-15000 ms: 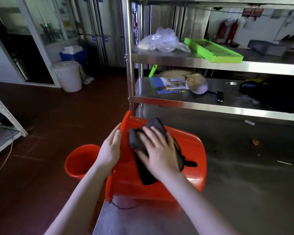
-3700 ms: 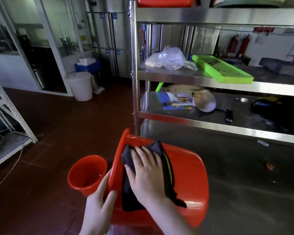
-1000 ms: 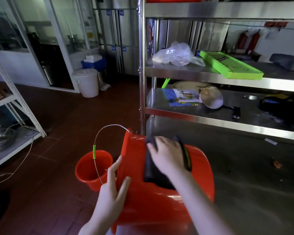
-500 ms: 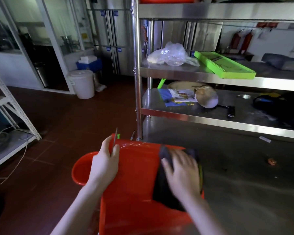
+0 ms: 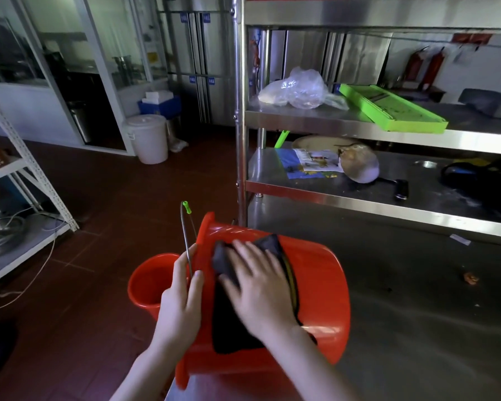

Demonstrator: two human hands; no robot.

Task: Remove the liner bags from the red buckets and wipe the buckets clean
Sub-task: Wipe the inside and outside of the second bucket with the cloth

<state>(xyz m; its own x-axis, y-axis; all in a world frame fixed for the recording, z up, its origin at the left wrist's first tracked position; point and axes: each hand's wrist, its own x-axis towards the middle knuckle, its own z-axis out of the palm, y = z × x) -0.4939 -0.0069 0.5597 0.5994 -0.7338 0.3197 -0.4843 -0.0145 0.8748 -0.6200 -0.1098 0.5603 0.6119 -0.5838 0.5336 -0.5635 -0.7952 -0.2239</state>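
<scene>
Spread flat, the right hand point(image 5: 261, 287) presses a dark cloth point(image 5: 229, 328) onto the tipped red bucket point(image 5: 321, 299). The left hand point(image 5: 182, 302) braces its rim with straight fingers, straddling the wire handle point(image 5: 185, 233).

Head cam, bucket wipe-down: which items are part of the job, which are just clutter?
Job: tipped red bucket, dark cloth under right hand, left hand at its rim, second red bucket on floor.
Lying about: green tray, leaflet, white lidded bucket, blue box.
</scene>
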